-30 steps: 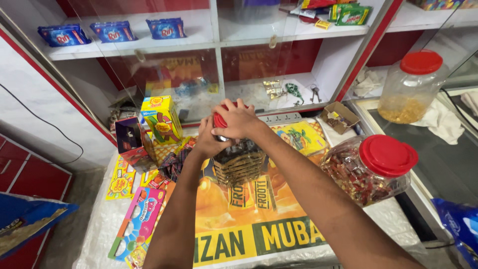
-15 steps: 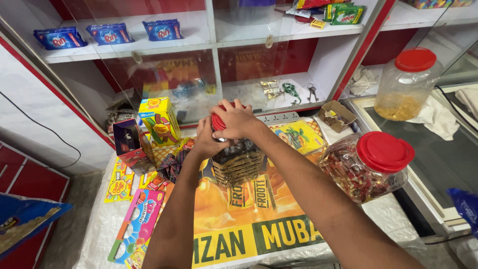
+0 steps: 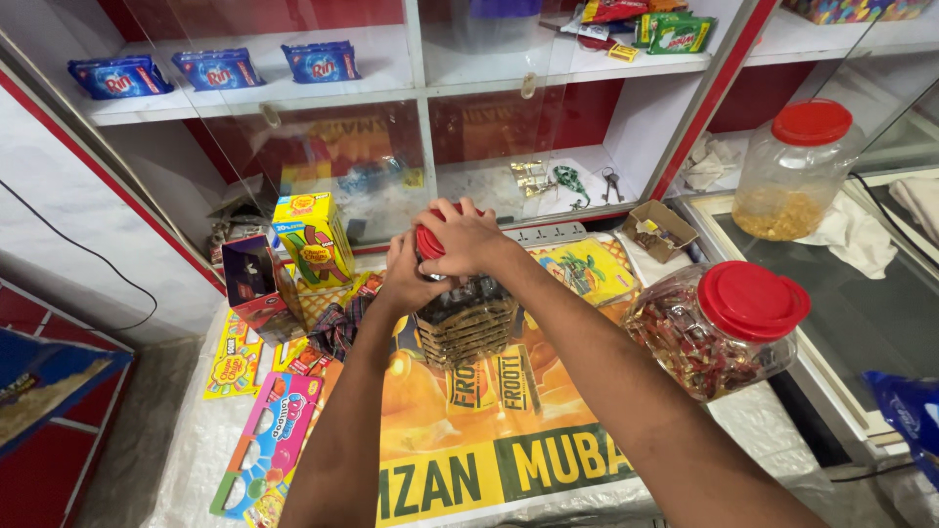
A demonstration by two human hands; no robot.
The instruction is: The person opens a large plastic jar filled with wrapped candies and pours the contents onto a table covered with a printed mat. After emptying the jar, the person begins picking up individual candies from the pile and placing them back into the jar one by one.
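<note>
A clear plastic jar (image 3: 468,323) filled with dark wrapped sweets stands upright on the counter in the middle of the head view. My right hand (image 3: 466,238) is clamped over its red lid (image 3: 427,242), of which only the left edge shows. My left hand (image 3: 404,279) grips the jar's shoulder just below the lid, on the left side. Both forearms reach in from the bottom of the view.
A second jar with a red lid (image 3: 724,328) stands to the right, a third (image 3: 792,171) behind it on a glass case. A yellow lollipop box (image 3: 313,238) and flat candy cartons (image 3: 269,440) lie left. Glass-fronted shelves (image 3: 421,88) rise behind.
Both hands stay on the jar and its lid in the same grip; only the camera has shifted slightly.
</note>
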